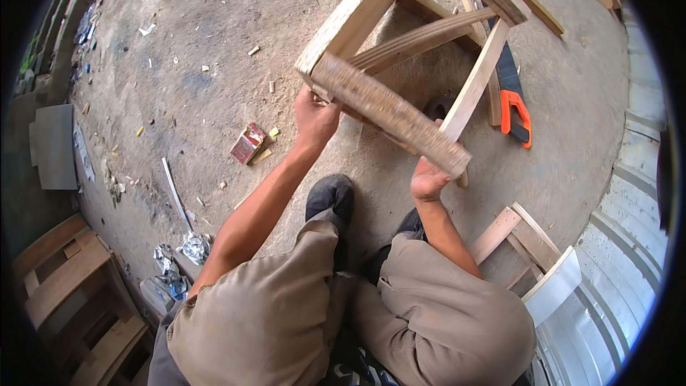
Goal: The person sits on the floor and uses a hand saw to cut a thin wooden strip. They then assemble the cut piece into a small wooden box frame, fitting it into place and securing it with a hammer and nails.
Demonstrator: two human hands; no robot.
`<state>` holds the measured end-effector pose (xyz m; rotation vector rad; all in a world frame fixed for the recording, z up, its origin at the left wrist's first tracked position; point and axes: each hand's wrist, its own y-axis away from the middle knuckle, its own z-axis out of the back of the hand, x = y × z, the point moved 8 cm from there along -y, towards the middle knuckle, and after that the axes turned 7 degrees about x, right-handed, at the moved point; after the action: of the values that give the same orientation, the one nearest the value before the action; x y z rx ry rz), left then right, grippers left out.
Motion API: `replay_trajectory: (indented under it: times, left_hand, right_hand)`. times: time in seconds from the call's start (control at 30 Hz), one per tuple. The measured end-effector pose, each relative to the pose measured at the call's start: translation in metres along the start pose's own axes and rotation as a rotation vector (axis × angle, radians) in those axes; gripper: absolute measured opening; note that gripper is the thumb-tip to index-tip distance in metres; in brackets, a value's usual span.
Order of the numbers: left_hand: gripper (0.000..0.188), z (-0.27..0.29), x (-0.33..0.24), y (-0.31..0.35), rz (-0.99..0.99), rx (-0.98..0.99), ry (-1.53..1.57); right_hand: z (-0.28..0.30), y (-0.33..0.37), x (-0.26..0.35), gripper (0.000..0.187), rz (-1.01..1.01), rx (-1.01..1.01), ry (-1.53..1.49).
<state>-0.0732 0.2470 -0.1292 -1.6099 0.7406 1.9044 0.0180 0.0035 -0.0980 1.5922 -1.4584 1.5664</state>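
Note:
Both of my hands hold up a wooden frame [389, 105] made of several nailed or joined boards, tilted above the floor. A diagonal slat [423, 37] runs across its inside. My left hand [316, 118] is closed round the frame's near left corner, its fingertips hidden behind the wood. At the near right corner, my right hand [430, 180] grips from below, its fingers partly hidden by the board. Behind the frame lies a handsaw [516, 116] with an orange and black handle, its blade partly covered by the wood.
A small red box [248, 143] and wood scraps lie on the dusty concrete floor [207, 93]. Crumpled foil [194, 247] is at lower left. More wooden frames stand at left [68, 279] and right [529, 239]. Corrugated metal sheeting [622, 221] borders the right side.

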Motion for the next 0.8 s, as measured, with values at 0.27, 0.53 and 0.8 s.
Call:
replay_trajectory:
  times: [0.27,0.53,0.8]
  left_hand:
    - [0.023,-0.036,-0.075,0.001,0.021,0.065,-0.065]
    - [0.026,-0.041,-0.108,-0.008,-0.061,0.184,-0.228]
    - [0.02,-0.044,-0.084,-0.009,-0.083,0.226,-0.221]
  right_hand:
    - [-0.018,-0.085,0.054,0.061,-0.039,-0.062,0.044]
    - [-0.041,-0.06,0.094,0.058,0.26,0.455,1.118]
    - [-0.06,-0.079,0.066,0.071,0.029,0.656,0.963]
